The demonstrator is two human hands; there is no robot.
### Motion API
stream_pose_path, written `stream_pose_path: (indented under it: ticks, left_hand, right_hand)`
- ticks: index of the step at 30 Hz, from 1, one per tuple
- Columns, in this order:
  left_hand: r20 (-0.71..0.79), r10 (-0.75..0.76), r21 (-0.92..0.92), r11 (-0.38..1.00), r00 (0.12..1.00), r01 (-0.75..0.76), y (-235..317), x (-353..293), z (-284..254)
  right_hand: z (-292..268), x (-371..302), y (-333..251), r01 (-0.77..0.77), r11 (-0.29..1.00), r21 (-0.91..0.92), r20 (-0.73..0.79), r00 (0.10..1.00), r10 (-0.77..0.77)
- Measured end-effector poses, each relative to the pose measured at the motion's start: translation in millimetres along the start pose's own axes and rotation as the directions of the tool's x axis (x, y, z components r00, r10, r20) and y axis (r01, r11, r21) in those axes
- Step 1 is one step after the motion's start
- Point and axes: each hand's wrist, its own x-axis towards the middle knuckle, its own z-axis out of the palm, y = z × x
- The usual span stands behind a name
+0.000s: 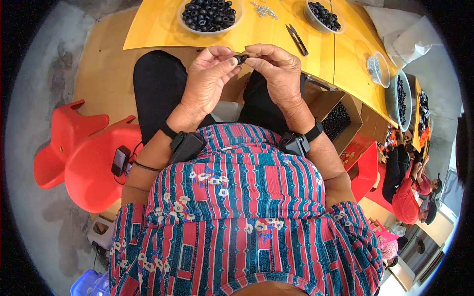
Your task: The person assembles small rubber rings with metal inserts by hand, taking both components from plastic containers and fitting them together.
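My left hand [210, 74] and my right hand [279, 69] meet just off the table's near edge, above my lap. Between their thumbs and fingertips they pinch a small black round part [240, 59] from both sides. The fingers cover much of it, so its exact kind is hard to make out. Beyond my hands stands a clear bowl [180, 22] heaped with glossy black round parts [210, 14], some showing a hole. To its right lie small silvery metal pieces [265, 11] and black-handled thread snips [297, 40].
On the yellow table [266, 35] are a second bowl of black parts [323, 17], a small clear tub [378, 69] and a pale basin [404, 98]. A cardboard box of black pieces [337, 121] sits below. Red chairs [98, 165] stand at left; other people [407, 200] sit far right.
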Motion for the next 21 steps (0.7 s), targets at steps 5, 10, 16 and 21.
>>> stream_pose_path:
  ticks: [5,10,16,21]
  left_hand:
    - [0.006,0.021,0.028,0.999,1.000,-0.021,0,1,1]
    - [0.006,0.022,0.056,0.998,1.000,-0.023,1,1,1]
    - [0.021,0.049,0.090,0.995,0.999,-0.051,1,2,0]
    - [0.085,0.050,0.135,0.989,0.995,-0.061,2,3,1]
  right_hand:
    - [1,-1,5,-0.005,0.999,0.052,-0.011,1.000,0.006]
    - [1,2,4,-0.104,0.965,0.240,0.027,0.995,0.100]
    - [-4,9,3,-0.246,0.835,0.491,0.197,0.966,0.169]
    - [-8,13,4,-0.384,0.731,0.564,0.327,0.917,0.230]
